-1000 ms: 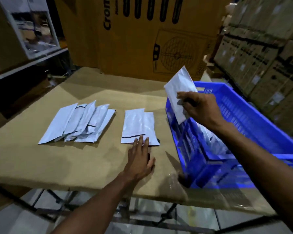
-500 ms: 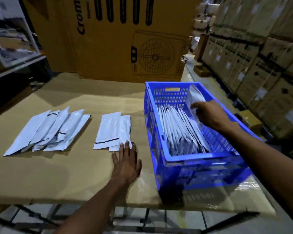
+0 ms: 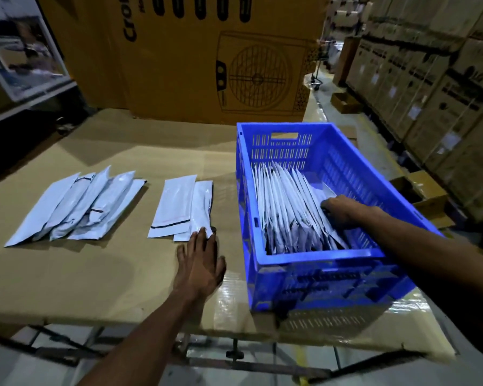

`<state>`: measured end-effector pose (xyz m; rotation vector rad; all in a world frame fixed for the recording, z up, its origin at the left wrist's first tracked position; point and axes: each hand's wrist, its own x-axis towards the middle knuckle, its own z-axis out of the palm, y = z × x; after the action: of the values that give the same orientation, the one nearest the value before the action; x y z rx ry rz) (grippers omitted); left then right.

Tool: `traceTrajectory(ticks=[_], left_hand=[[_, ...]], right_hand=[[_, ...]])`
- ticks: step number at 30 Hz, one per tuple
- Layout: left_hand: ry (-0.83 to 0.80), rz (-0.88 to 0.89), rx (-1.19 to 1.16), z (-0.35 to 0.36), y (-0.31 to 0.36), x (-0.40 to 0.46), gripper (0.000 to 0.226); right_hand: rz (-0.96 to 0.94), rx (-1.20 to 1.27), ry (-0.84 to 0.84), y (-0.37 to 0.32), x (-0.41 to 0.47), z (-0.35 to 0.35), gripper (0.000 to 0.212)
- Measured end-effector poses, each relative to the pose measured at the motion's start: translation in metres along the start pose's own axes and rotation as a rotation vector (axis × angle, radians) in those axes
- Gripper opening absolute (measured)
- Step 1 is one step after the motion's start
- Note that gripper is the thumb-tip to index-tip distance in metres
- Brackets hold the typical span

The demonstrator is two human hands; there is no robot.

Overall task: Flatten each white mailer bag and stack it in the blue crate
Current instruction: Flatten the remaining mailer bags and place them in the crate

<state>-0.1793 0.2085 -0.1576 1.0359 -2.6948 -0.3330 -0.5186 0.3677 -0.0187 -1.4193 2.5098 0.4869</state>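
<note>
The right hand (image 3: 339, 211) grips a bag (image 3: 322, 192) inside the crate (image 3: 313, 263); the left hand (image 3: 200, 260), fingers straight, touches a bag (image 3: 200, 210) near the table's (image 3: 81, 288) front edge.

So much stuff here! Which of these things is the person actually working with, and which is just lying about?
In use:
- blue crate
- mailer bags standing in the crate
- pair of bags under the left hand
- fanned pile of bags
- right hand, inside the crate

Just lying about:
- big fan carton
- stacked boxes
- small open box
</note>
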Motion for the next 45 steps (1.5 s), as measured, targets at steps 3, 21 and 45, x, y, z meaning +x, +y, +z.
traceTrajectory(ticks=[3, 21, 45], left_hand=[[-0.002, 0.009, 0.020, 0.000, 0.000, 0.000, 0.064], [-0.050, 0.009, 0.022, 0.002, -0.002, 0.003, 0.065], [-0.051, 0.017, 0.036, 0.003, -0.005, 0.005, 0.060]], right_hand=[[0.003, 0.151, 0.059, -0.004, 0.006, 0.004, 0.031], [0.048, 0.447, 0.194, -0.019, 0.008, -0.008, 0.043], [-0.005, 0.268, 0.244, -0.029, 0.006, -0.012, 0.020]])
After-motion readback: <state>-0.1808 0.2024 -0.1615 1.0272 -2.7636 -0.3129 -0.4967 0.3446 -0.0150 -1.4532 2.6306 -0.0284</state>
